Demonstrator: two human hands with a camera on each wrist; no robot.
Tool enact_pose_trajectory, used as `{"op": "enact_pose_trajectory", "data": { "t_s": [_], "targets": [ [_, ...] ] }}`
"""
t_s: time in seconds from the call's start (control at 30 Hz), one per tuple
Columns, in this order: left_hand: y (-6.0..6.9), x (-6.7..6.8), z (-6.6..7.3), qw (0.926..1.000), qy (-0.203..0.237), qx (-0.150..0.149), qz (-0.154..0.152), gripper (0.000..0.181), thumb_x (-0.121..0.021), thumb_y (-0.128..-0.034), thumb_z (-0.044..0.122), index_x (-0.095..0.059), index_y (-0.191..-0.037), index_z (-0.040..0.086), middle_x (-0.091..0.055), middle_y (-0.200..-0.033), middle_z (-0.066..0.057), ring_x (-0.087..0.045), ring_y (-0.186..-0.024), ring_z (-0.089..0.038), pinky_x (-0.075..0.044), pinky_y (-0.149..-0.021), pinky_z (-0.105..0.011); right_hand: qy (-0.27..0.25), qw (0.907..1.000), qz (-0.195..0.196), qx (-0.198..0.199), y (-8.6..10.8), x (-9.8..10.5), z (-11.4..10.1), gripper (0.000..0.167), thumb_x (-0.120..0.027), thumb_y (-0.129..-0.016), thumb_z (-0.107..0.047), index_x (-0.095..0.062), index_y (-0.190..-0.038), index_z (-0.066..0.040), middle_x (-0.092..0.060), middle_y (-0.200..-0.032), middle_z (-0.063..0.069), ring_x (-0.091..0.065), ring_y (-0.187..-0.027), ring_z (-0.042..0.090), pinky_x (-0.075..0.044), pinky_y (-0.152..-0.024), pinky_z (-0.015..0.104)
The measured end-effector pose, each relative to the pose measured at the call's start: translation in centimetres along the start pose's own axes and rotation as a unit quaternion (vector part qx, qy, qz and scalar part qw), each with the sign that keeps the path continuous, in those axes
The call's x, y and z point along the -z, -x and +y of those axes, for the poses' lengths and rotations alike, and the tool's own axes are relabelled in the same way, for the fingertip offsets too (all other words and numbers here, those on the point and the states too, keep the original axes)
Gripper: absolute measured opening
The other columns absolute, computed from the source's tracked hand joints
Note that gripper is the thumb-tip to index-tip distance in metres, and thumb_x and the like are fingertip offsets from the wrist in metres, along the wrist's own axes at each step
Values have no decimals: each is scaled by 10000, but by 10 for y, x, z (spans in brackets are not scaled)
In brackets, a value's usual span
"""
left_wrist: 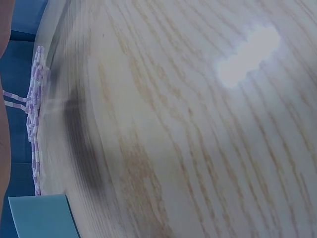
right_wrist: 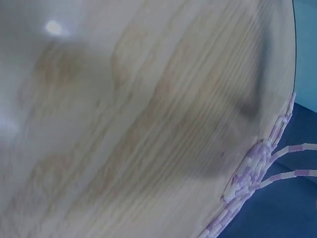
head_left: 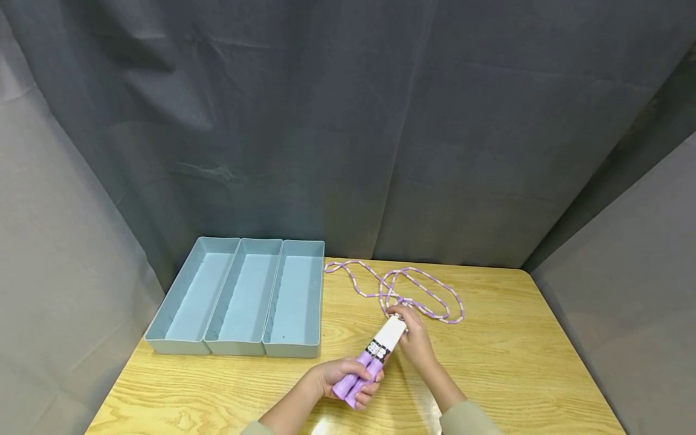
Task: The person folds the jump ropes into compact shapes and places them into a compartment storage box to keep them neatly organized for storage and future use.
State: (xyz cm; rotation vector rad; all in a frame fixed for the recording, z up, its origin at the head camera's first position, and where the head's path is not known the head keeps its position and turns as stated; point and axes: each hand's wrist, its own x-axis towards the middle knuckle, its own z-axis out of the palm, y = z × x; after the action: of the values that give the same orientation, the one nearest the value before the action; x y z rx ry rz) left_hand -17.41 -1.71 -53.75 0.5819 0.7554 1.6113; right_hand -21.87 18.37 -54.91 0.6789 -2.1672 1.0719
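Observation:
A beaded jump rope has two lilac-and-white handles (head_left: 379, 350), held side by side and slanting above the table. My left hand (head_left: 330, 376) grips the lilac lower ends, fingers curled around them. At the white upper ends, my right hand (head_left: 416, 343) holds the handles where the cord comes out. The purple-and-white beaded cord (head_left: 461, 310) lies in loose loops on the table behind the hands. In the left wrist view the cord (left_wrist: 33, 106) shows at the left edge, and in the right wrist view the cord (right_wrist: 253, 168) rises off the table; neither view shows the fingers.
Three long light-blue bins (head_left: 292, 350) stand side by side on the left of the wooden table (head_left: 516, 362). A dark grey curtain (head_left: 348, 121) hangs behind the table, with lighter cloth panels (head_left: 625, 290) at both sides.

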Motion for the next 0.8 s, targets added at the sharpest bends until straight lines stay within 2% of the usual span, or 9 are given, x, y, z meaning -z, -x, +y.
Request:
{"op": "enact_pose_trajectory", "data": {
  "t_s": [0.2,0.33,0.5,0.63,0.8],
  "targets": [
    [1,-4,4,9999,-3,31,-167,174,-286,-830,128,-425,-923,178,-365,-649,73,-347,-544,-50,-305,-540,-168,349,9984,-448,57,-3,9,1,358,-601,-674,183,-572,-960,-30,-628,-919,85,-604,-881,255,-518,-785,338],
    [1,-7,6,9997,-94,11,-232,159,-304,-820,136,-423,-916,179,-364,-650,75,-357,-542,-44,-316,-535,-170,215,9979,-612,-25,-4,13,2,358,-585,-687,195,-549,-960,-33,-603,-889,67,-595,-836,216,-531,-724,356],
    [3,-10,11,9997,-28,22,-243,106,-386,-816,169,-413,-917,186,-367,-653,84,-361,-539,-28,-322,-534,-161,166,9972,-701,-173,-4,15,4,271,-561,-751,158,-552,-955,-19,-613,-862,69,-590,-790,183,-530,-690,364],
    [4,-12,14,9998,-60,-56,-163,101,-423,-810,184,-407,-909,182,-373,-647,88,-371,-534,-24,-330,-527,-155,-70,9943,-894,-570,-4,16,4,181,-522,-834,99,-567,-955,-27,-640,-854,69,-603,-754,152,-539,-656,332],
    [4,-14,18,9994,-157,-264,-138,129,-348,-805,134,-413,-907,178,-380,-640,85,-379,-528,-27,-341,-518,-160,-646,9858,-1128,-1065,-5,17,2,152,-467,-897,62,-556,-880,-61,-557,-662,39,-473,-562,28,-461,-472,213]
  ]
}}
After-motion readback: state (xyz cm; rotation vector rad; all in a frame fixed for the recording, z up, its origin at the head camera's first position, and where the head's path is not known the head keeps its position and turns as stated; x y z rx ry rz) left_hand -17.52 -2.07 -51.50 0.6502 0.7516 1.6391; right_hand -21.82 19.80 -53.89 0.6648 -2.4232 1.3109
